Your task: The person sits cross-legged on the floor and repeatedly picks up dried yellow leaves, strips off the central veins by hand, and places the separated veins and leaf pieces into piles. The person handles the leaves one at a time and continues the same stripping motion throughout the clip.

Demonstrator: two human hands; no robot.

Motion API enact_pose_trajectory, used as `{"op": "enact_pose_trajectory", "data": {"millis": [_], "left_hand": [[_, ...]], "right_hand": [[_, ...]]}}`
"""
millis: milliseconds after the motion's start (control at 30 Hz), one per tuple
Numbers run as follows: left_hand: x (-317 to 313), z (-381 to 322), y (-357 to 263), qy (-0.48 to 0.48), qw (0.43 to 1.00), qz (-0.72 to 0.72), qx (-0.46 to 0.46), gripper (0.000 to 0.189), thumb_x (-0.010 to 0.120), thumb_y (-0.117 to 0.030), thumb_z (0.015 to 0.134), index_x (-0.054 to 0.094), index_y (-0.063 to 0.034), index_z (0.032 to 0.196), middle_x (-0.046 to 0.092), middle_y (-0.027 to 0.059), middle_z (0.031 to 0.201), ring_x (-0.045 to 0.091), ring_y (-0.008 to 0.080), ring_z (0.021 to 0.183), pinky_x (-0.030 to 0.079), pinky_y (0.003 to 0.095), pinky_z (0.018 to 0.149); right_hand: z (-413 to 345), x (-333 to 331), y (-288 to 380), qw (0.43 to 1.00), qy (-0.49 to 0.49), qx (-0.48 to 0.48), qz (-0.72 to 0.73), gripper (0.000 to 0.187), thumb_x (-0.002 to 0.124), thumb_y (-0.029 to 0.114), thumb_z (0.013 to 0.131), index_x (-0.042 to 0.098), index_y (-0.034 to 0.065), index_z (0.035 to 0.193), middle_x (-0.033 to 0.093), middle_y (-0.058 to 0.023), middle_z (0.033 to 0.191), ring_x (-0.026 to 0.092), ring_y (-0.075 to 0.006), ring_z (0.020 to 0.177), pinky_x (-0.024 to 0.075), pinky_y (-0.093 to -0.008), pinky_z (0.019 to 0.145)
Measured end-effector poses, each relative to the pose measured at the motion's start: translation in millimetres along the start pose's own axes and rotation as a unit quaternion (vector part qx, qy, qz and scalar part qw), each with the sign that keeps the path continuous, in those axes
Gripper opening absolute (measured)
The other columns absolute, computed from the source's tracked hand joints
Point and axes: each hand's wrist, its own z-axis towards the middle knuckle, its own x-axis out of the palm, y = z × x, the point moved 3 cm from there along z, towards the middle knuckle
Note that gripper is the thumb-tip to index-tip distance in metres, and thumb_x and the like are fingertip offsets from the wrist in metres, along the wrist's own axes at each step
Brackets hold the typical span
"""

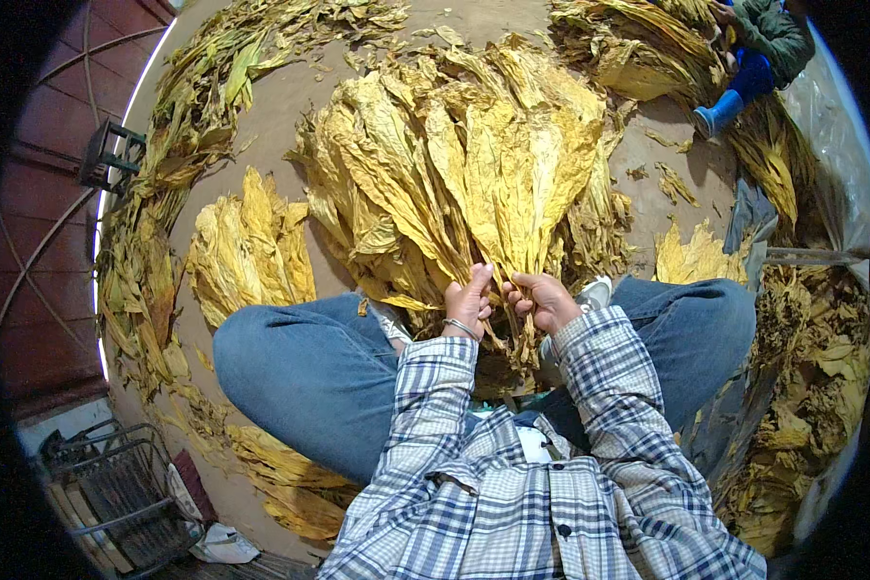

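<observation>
Yellow dried leaves, apparently tobacco [511, 174], spread in a fan before me, their stem ends converging towards my lap. My right hand [547, 301] grips stem ends between thumb and curled fingers. Close beside it, my left hand [467, 303], with a bangle at the wrist, is closed at the stems on the left of the fan. Exactly which leaves each hand holds is hidden by the fingers. The fan lies over a larger heap of leaves [377, 181]. Brown stem ends hang below my hands, between my bent legs.
Leaf bundles lie by my left knee [254, 250] and right knee [699, 254]. Long leaf heaps line the left [141, 290] and right [805, 406]. At the upper right sits another person in blue boots [721, 112]. A metal-framed chair [119, 493] stands lower left.
</observation>
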Motion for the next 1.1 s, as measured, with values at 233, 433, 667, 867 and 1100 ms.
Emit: {"op": "enact_pose_trajectory", "data": {"millis": [233,433,667,867,1100], "left_hand": [[4.5,1.2,0.7,-0.024,0.998,0.061,-0.017,0.028,0.077,-0.02,0.082,0.057,-0.0062,0.094,0.052,-0.0013,0.064,0.036,0.0041,0.041,0.027,0.022,0.034],[6.8,5.1,3.3,0.062,0.991,-0.072,-0.093,0.015,0.071,-0.02,0.089,0.059,-0.0133,0.092,0.047,-0.0057,0.063,0.03,0.0032,0.041,0.024,0.0208,0.036],[7.1,-6.3,-17.3,0.044,0.997,-0.064,-0.025,0.017,0.068,-0.023,0.091,0.057,-0.0117,0.098,0.056,-0.0024,0.074,0.04,0.0038,0.047,0.029,0.0202,0.039],[-1.6,-20.2,-40.4,-0.209,0.837,0.458,0.216,0.071,0.07,-0.024,0.087,0.029,0.0032,0.138,0.043,0.0229,0.127,0.051,0.0292,0.113,0.05,0.045,0.089],[14.1,-22.8,-30.1,0.019,0.962,0.233,0.14,0.045,0.07,-0.021,0.087,0.056,0.0027,0.123,0.063,0.0063,0.097,0.061,0.014,0.083,0.051,0.0236,0.068]], "right_hand": [[-3.5,4.6,-0.9,0.953,-0.131,-0.11,-0.252,0.009,0.065,0.009,0.089,0.059,0.0023,0.092,0.059,-0.005,0.068,0.051,-0.0086,0.05,0.038,-0.0213,0.039],[-29.1,16.3,20.5,0.976,-0.025,-0.081,-0.201,0.01,0.068,0.013,0.089,0.062,0.0044,0.09,0.054,0.0013,0.064,0.047,-0.0064,0.052,0.033,-0.0214,0.041],[-80.3,35.1,56.1,0.969,-0.03,-0.179,-0.166,0.012,0.072,0.012,0.085,0.063,0.0045,0.084,0.058,0.0003,0.063,0.048,-0.006,0.048,0.0343,-0.0208,0.04],[-44.0,17.6,30.6,0.977,-0.017,-0.124,-0.175,0.015,0.073,0.014,0.083,0.063,0.0055,0.078,0.055,0.0011,0.057,0.046,-0.0064,0.044,0.0347,-0.0209,0.039],[-49.4,29.3,26.9,0.99,0.071,-0.092,-0.082,0.014,0.069,0.009,0.088,0.064,0.0005,0.098,0.061,-0.001,0.075,0.054,-0.0057,0.056,0.0385,-0.0171,0.041]]}}
